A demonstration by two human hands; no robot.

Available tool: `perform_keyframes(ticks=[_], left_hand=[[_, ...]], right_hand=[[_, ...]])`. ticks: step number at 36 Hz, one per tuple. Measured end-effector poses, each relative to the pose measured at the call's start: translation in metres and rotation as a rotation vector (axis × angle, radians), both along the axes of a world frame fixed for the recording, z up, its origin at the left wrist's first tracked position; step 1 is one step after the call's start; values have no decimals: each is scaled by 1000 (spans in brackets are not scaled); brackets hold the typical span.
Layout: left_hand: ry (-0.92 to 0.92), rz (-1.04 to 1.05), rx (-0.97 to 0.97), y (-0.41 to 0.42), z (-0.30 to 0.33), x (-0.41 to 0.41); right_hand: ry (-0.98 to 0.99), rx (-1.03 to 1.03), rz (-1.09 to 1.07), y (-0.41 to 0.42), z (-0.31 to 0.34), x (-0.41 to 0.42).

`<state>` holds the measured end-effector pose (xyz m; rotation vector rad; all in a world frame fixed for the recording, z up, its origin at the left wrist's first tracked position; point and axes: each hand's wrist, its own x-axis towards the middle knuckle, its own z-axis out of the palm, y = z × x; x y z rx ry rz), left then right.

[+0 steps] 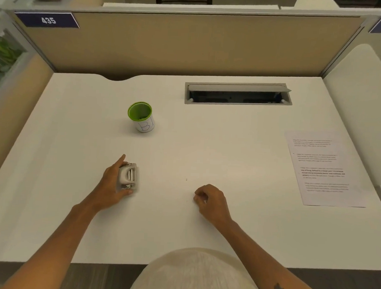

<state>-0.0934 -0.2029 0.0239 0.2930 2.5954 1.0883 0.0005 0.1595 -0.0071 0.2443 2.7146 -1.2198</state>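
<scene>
Lying on the white tabletop (185, 144), in its near left part, a small grey hole punch (128, 175) is held by the left hand (110, 182). This hand comes from the near edge and grips the punch from its left side: the thumb presses against the end that points to the near edge, the index finger stretches past the far end, and the palm covers the left flank. The punch lies with its long side running from near to far, and two metal strips are visible on its top. The right hand (211, 201) rests on the tabletop to the right of the punch, well apart from it, in the middle of the near half. Its fingers are curled in toward the thumb, and nothing can be seen between them. A green cup (143, 119) with a white label marked B1 stands upright beyond the punch, toward the far edge and apart from it. A printed sheet of paper (322, 168) lies flat close to the right edge. Near the far edge, right of the middle, a grey cable slot (237, 94) is set in the tabletop with its flap open. Behind the far edge a beige partition (188, 42) carries a dark plate (48, 20) with the number 435.
</scene>
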Motion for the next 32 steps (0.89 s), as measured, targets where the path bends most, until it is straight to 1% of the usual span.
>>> perform_keyframes(ticks=[6, 11, 23, 32], left_hand=[[28, 40, -49, -55, -10, -19], [27, 38, -70, -83, -20, -29], [39, -13, -54, -101, -33, -47], [71, -35, -51, -110, -44, -49]], right_hand=[[-60, 38, -18, -20, -1, 2], [-62, 62, -52, -30, 0, 2], [-79, 118, -93, -41, 4, -2], [-94, 70, -156, -41, 4, -10]])
